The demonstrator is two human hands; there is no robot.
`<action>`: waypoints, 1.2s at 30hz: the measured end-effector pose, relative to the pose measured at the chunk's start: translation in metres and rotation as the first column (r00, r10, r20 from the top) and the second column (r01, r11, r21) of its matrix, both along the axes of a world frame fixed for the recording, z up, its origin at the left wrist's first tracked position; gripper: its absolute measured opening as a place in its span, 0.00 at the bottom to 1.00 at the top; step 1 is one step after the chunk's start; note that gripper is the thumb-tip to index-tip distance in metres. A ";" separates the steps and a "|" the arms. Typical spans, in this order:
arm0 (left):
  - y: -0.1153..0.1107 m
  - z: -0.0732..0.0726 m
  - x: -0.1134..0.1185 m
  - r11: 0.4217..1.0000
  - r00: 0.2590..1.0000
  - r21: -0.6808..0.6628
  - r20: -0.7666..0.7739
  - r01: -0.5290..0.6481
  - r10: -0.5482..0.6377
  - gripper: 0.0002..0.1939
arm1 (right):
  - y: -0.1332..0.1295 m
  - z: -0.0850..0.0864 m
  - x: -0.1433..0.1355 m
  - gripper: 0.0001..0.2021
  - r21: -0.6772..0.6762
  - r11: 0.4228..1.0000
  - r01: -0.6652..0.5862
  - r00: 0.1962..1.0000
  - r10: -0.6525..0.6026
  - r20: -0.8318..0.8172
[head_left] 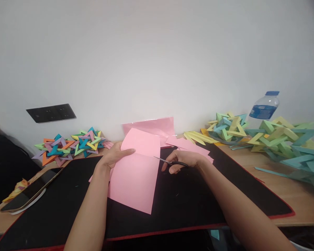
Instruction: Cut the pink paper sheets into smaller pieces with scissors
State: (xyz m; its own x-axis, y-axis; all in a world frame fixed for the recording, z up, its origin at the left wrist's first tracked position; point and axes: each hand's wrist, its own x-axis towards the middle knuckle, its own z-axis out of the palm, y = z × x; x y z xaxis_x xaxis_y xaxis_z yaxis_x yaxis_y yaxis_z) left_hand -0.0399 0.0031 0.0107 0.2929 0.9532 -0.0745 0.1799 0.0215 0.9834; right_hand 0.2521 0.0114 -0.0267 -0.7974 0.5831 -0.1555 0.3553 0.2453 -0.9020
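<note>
My left hand (117, 154) grips a large pink sheet of paper (136, 177) by its left side, thumb on top and the other fingers hidden beneath. A crease runs across the sheet from the thumb to its right edge. In my right hand (184, 159) is a pair of scissors (172, 162) with black handles. Their blades point left, and the tips are at the sheet's right edge, level with the crease. More pink paper (189, 144) lies on the mat behind my right hand. Another pink piece shows partly under the held sheet at the left.
A black mat (193, 205) with red edging covers the wooden desk. Folded paper stars (54, 150) stand at left, more paper stars (279, 136) at right near a water bottle (265, 106). A phone (32, 190) lies left; yellow strips (199, 137) and a pink pack (151, 127) sit by the wall.
</note>
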 end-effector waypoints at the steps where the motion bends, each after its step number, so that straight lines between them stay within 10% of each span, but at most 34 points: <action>1: 0.000 0.000 0.000 1.000 1.000 -0.001 0.006 0.002 -0.002 0.19 | 0.000 0.000 0.000 0.22 0.003 1.000 0.003 1.000 -0.003 0.002; 36: 0.001 -0.003 0.001 0.999 1.000 0.033 -0.015 -0.006 0.007 0.23 | 0.002 -0.004 -0.003 0.23 -0.025 0.999 -0.029 0.999 0.029 -0.015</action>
